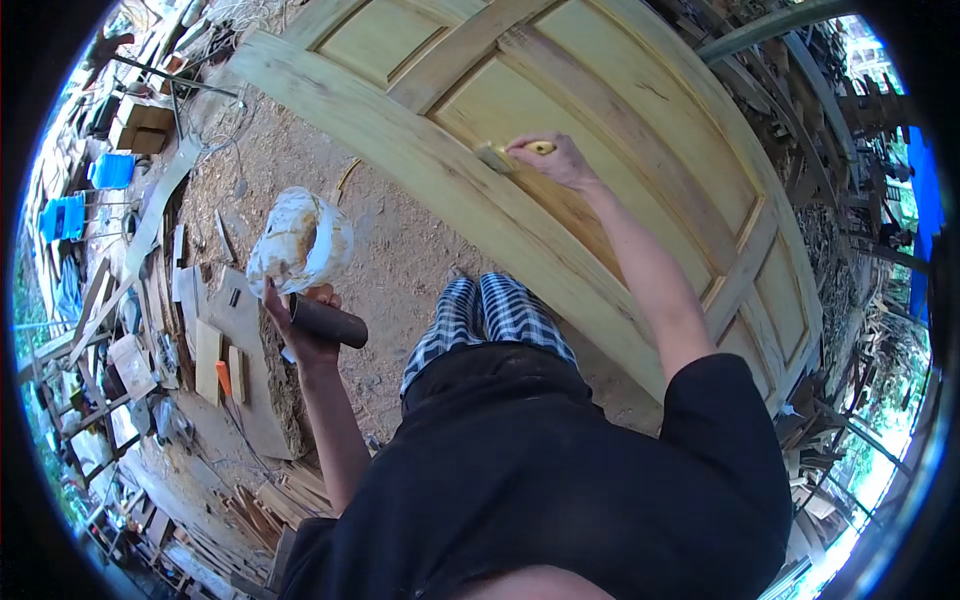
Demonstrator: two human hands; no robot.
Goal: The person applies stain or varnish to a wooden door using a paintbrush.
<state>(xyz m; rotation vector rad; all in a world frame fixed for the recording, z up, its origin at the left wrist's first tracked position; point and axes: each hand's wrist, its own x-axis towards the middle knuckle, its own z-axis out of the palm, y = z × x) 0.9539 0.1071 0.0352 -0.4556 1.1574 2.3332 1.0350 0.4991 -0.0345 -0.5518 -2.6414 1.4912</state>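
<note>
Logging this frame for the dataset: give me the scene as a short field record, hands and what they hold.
setting: outdoor wood yard, dirt ground
right hand: grips a paintbrush, bristles on the wooden door
left hand: holds a stained container by a dark handle
door: panelled, pale yellow, darker around the brush
nearby: wood scraps on the ground, blue crates further off

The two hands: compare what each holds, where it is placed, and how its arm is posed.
The right hand pinches a small brush against the wooden door; the left hand grips a dark handle carrying a stained container. The right hand is at the door, the left over the dirt ground. The right arm stretches forward; the left is bent, held nearer the body. Both are bare and closed around something.
</note>
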